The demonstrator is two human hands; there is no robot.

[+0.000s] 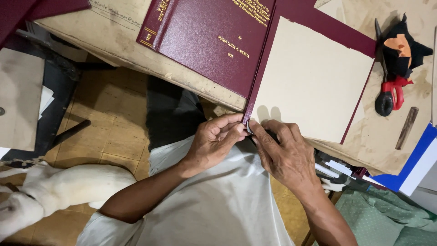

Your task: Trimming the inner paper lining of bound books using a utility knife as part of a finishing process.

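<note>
- two bare hands meet at the near corner of a flat beige cardboard panel backed with maroon cover cloth [312, 77], which lies on the worn paper-covered work table [114, 32] with that corner hanging just over the table's near edge, so the fingers can get under and around it.
- left hand [213, 141] curls closed on the maroon cloth edge at the corner, thumb and forefinger pinching it from the outer side, seemingly to hold the fold tight.
- right hand [284, 152] presses from the other side, fingers bent and closed down on the same corner; a small dark object sits under its fingers, too hidden to identify.
- maroon cloth shows as a narrow border along the panel's left and right sides, wider at the top.
- one finished maroon hardbound book with gold lettering [209, 36] lies just beside the panel on its left, touching or slightly under its edge.
- red-handled scissors [389, 89] rest on the table to the right, well clear of the panel, next to a heap of black and orange scraps [403, 45] and a short brown stick [406, 127].
- blue and white sheets [416, 166] poke over the table's right end.
- white dog [59, 191] lies on the tiled floor [114, 118] at the person's left.
</note>
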